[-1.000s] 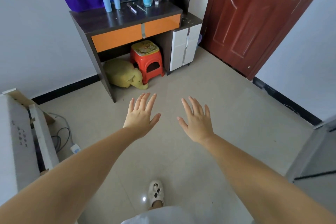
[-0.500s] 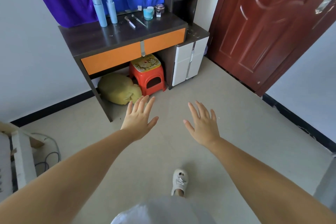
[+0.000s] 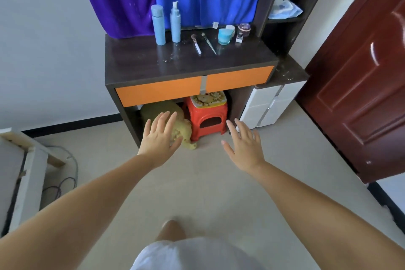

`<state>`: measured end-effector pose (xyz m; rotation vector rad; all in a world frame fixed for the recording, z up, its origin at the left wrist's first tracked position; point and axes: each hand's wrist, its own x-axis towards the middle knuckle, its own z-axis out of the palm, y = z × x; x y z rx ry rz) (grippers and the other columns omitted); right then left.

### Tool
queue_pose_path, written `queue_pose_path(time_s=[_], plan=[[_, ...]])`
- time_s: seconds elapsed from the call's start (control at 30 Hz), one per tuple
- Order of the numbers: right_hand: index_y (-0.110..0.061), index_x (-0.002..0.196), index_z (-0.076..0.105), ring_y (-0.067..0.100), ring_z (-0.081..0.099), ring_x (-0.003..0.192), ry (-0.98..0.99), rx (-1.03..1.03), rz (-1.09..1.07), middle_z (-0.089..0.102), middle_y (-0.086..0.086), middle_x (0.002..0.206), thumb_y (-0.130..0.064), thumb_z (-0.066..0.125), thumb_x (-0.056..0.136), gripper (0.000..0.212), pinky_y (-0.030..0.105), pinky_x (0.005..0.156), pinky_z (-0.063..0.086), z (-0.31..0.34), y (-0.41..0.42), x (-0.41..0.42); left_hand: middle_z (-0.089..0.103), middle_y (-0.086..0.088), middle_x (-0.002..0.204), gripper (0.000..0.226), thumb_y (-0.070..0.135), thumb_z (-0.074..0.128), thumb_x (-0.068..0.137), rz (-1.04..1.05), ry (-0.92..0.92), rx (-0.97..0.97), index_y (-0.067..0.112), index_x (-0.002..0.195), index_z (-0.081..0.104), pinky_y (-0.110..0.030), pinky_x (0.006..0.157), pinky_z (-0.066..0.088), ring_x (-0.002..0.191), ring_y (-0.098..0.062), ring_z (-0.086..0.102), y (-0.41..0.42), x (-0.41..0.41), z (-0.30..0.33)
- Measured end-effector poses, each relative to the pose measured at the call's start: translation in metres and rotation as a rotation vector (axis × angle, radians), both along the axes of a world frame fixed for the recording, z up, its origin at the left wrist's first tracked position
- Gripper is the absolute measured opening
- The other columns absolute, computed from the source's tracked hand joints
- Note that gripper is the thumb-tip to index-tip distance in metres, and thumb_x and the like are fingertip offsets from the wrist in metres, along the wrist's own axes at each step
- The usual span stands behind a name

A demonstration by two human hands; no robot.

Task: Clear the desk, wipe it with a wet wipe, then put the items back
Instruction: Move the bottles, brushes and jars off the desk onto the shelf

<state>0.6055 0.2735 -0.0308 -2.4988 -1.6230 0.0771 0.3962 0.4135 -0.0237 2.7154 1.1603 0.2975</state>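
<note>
A dark desk [image 3: 140, 61] with orange drawer fronts stands against the wall ahead. On its top are two light-blue bottles [image 3: 158, 25], two makeup brushes [image 3: 196, 44], a blue cup [image 3: 224, 36] and a small purple-lidded jar [image 3: 244, 28]. A pack of wet wipes [image 3: 285, 7] lies on the shelf to the right of the desk. My left hand [image 3: 160, 138] and my right hand [image 3: 245, 144] are stretched out in front of the desk, below its top, fingers spread and holding nothing.
Under the desk are a red plastic stool [image 3: 206, 116] and a yellow plush toy [image 3: 175, 125]. A white drawer unit [image 3: 269, 103] stands right of the desk, a dark red door [image 3: 361, 72] beyond it. White boards [image 3: 19, 177] and cables [image 3: 59, 184] are at the left.
The desk has come closer and fills more of the view as I walk toward it. Both hands stay open and stretched out, now in front of the space under the desk.
</note>
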Motion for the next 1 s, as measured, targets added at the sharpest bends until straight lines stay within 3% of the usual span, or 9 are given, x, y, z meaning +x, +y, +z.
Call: queue_pose_path(time_s=[0.2,0.33,0.47,0.57,0.7,0.87,1.0], plan=[[-0.019,0.14,0.034,0.03,0.041,0.132,0.011,-0.003,0.072,0.042,0.012,0.144,-0.053,0.024,0.086,0.065,0.057,0.104,0.032,0.0,0.132,0.035,0.02,-0.008,0.153,0.067,0.051,0.03,0.092,0.11,0.0,0.005,0.02,0.147,0.007,-0.047,0.116,0.006,0.142,-0.026,0.011,0.115,0.027,-0.002],[-0.019,0.14,0.033,0.028,0.041,0.132,0.033,0.03,0.077,0.041,0.011,0.144,-0.052,0.025,0.086,0.064,0.053,0.103,0.033,0.008,0.214,0.048,0.019,-0.006,0.153,0.067,0.046,0.037,0.093,0.128,-0.02,0.0,0.019,0.147,0.007,-0.045,0.116,0.007,0.142,-0.024,0.011,0.192,0.046,0.007],[-0.015,0.141,0.033,0.03,0.043,0.128,0.097,0.067,0.078,0.044,0.013,0.141,-0.051,0.025,0.087,0.065,0.048,0.101,0.038,0.014,0.284,0.065,0.027,-0.008,0.149,0.068,0.043,0.042,0.092,0.163,-0.039,-0.026,0.016,0.147,0.012,-0.041,0.113,0.017,0.138,-0.026,0.022,0.263,0.068,0.016],[-0.011,0.14,0.033,0.03,0.047,0.124,0.116,0.107,0.084,0.048,0.011,0.137,-0.04,0.042,0.093,0.056,0.043,0.096,0.04,0.014,0.333,0.083,0.035,-0.011,0.143,0.067,0.039,0.048,0.091,0.188,-0.095,-0.054,0.013,0.145,0.018,-0.041,0.108,0.025,0.133,-0.028,0.03,0.304,0.089,0.019],[-0.012,0.141,0.031,0.028,0.045,0.125,0.131,0.105,0.107,0.047,0.01,0.138,-0.039,0.044,0.094,0.056,0.042,0.096,0.039,0.012,0.403,0.113,0.036,-0.012,0.142,0.069,0.037,0.052,0.089,0.219,-0.126,-0.068,0.013,0.145,0.019,-0.042,0.107,0.028,0.132,-0.029,0.031,0.358,0.12,0.016],[-0.01,0.14,0.029,0.028,0.044,0.125,0.171,0.118,0.119,0.044,0.011,0.14,-0.04,0.046,0.093,0.059,0.04,0.095,0.041,0.009,0.483,0.145,0.029,-0.009,0.146,0.073,0.04,0.05,0.089,0.361,-0.203,-0.203,0.015,0.146,0.011,-0.041,0.108,0.027,0.134,-0.027,0.026,0.417,0.16,0.007],[-0.009,0.142,0.024,0.03,0.035,0.132,0.404,0.099,0.047,0.037,0.016,0.143,-0.04,0.055,0.089,0.069,0.044,0.103,0.039,0.001,0.539,0.162,0.028,-0.009,0.147,0.076,0.038,0.056,0.087,0.464,-0.336,-0.356,0.014,0.145,0.014,-0.042,0.106,0.031,0.134,-0.026,0.028,0.45,0.189,0.001]])
